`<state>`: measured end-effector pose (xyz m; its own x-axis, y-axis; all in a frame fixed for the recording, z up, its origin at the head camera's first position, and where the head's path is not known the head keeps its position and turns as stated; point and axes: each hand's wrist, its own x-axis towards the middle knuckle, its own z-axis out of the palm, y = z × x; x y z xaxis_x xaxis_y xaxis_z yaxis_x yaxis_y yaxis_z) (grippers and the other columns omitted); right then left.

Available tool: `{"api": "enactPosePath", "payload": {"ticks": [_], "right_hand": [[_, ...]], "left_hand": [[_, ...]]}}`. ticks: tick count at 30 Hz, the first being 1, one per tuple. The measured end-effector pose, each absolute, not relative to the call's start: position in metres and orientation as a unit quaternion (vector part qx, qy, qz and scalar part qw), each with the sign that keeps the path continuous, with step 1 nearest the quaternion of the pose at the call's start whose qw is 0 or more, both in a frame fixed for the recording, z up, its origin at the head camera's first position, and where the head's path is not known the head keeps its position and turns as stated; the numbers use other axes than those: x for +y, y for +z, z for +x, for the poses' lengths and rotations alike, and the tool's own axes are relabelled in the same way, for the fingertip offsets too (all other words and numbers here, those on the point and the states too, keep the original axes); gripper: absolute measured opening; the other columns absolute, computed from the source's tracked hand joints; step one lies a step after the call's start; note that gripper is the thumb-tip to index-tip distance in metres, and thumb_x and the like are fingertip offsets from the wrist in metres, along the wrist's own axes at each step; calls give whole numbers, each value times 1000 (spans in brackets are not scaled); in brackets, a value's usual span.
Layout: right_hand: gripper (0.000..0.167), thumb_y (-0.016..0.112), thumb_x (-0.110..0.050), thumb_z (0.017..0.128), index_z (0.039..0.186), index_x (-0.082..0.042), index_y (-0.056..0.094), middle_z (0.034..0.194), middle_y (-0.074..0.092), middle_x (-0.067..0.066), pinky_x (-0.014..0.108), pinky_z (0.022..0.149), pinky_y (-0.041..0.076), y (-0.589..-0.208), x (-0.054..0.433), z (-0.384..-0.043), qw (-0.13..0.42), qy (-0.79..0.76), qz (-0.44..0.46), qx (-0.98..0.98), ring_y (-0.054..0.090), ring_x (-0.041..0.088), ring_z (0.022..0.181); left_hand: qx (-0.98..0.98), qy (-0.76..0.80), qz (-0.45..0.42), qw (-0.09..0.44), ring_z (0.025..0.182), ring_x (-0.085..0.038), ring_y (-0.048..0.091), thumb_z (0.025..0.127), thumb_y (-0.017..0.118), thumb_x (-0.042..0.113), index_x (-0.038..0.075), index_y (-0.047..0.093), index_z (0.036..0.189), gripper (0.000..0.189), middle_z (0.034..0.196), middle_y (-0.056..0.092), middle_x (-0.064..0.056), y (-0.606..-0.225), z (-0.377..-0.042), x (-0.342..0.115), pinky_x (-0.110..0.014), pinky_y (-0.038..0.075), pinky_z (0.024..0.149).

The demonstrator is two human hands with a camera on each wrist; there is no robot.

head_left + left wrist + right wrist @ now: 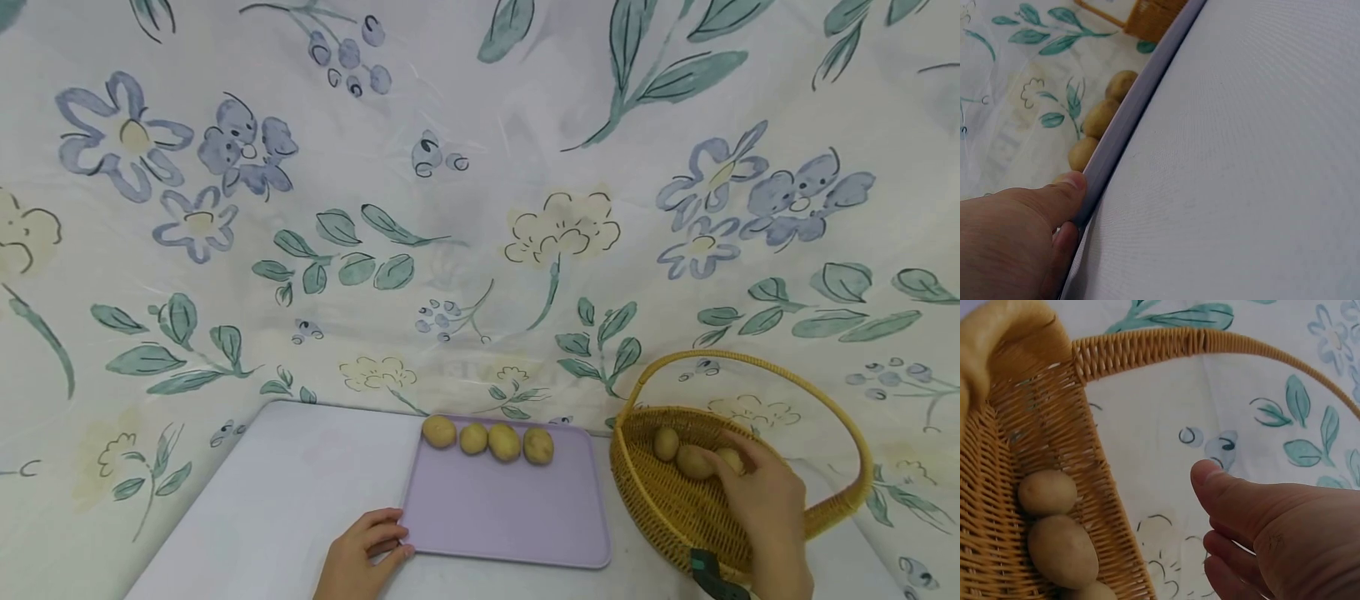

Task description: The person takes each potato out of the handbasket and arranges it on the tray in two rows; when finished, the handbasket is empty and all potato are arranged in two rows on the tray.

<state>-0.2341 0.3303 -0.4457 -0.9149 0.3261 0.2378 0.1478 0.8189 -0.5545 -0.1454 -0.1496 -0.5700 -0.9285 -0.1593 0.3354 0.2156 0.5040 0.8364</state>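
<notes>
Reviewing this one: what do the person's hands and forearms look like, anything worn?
Left hand and right hand are both bare: no gloves, no rings visible. No sleeve shows on the right forearm; a black strap-like item with a green patch sits against it.

The right grip (768, 492) hides part of a potato (732, 457) in the wicker basket (654, 518); whether they touch cannot be told. Left of the basket, the left grip (365, 552) is cut off below; whether its fingers reach under the lilac tray (510, 515) is hidden. The right wrist view crops the basket.
</notes>
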Motion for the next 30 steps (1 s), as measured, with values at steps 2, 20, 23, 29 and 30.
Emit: {"api": "enactPosePath", "payload": {"ticks": [2, 20, 23, 29, 30], "right_hand": [[50, 74, -30, 96, 136, -4, 62, 139, 59, 30, 67, 99, 50, -446, 334, -235, 157, 272, -131, -940, 57, 51, 120], [66, 59, -51, 101, 145, -1, 51, 144, 51, 33, 70, 110, 41, -468, 366, -240, 71, 290, -192, -935, 47, 57, 128], [65, 59, -48, 102, 145, 0, 50, 144, 50, 34, 72, 110, 40, -471, 368, -241, 69, 280, -181, -940, 47, 58, 128], [63, 62, -40, 102, 145, 4, 47, 144, 50, 34, 71, 103, 46, -478, 370, -244, 60, 262, -163, -949, 51, 58, 124], [63, 63, -37, 101, 145, 4, 47, 144, 49, 34, 71, 103, 46, -479, 370, -245, 58, 262, -161, -950, 51, 58, 124]], "left_hand": [[-847, -499, -12, 183, 89, 8, 66, 69, 91, 1, 13, 77, 83, 23, 111, 72, -2, -569, -145, -149, -15, 65, 75], [-851, -484, -7, 203, 93, 8, 65, 65, 92, 0, 17, 78, 80, 27, 106, 73, 2, -567, -145, -149, -14, 65, 73], [-851, -488, -4, 191, 92, 9, 64, 67, 92, 0, 15, 78, 81, 25, 106, 73, 0, -568, -145, -149, -15, 65, 73], [-852, -489, -6, 188, 91, 10, 64, 67, 91, 0, 14, 78, 81, 24, 106, 73, -1, -568, -146, -148, -15, 65, 73], [-852, -488, -6, 189, 91, 10, 64, 67, 91, 0, 14, 78, 81, 24, 106, 73, 0, -568, -146, -148, -15, 65, 73]]}}
